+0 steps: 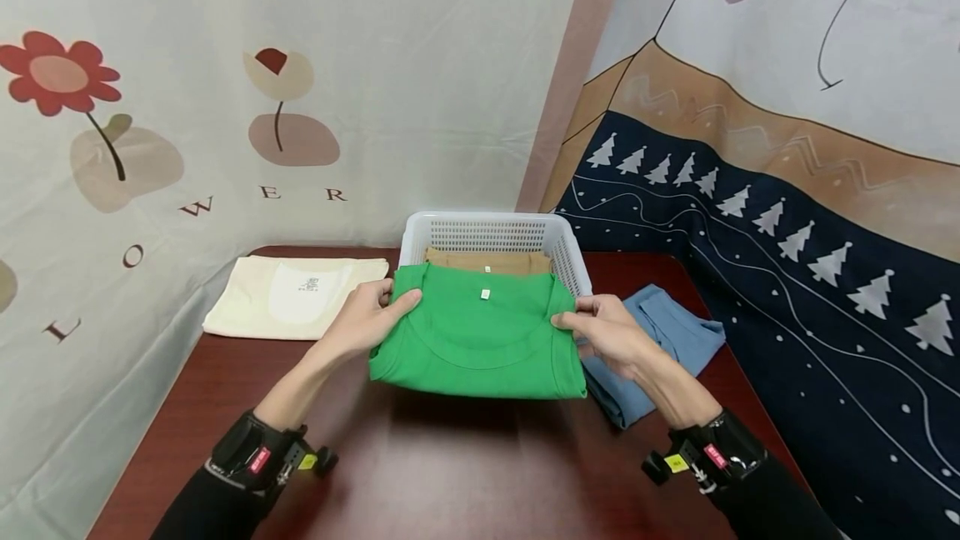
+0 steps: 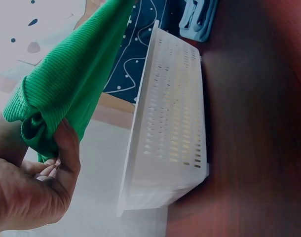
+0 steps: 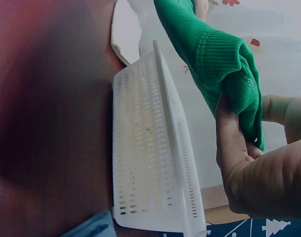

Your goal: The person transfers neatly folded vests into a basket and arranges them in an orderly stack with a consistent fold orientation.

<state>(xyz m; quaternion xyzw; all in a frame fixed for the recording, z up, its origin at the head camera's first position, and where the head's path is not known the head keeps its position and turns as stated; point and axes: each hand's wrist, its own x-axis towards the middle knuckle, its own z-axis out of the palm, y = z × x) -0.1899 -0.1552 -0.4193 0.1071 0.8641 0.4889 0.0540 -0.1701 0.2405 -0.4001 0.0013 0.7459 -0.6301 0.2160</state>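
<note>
A folded green shirt (image 1: 480, 332) is held up by both hands in front of the white perforated basket (image 1: 491, 227). My left hand (image 1: 369, 315) pinches its left side, thumb on top and fingers beneath. On the opposite side my right hand (image 1: 611, 332) grips it the same way. Both wrist views show the shirt raised above the basket's rim, with the fingers curled round its folded edges. Inside the basket lies a folded tan garment (image 1: 487, 262), partly hidden behind the green shirt.
On the table's left lies a folded cream shirt (image 1: 292, 298) with a printed label. A folded blue garment (image 1: 671, 332) rests at the right, partly behind the right hand. Patterned curtains (image 1: 420, 65) hang close behind the dark red table (image 1: 465, 473).
</note>
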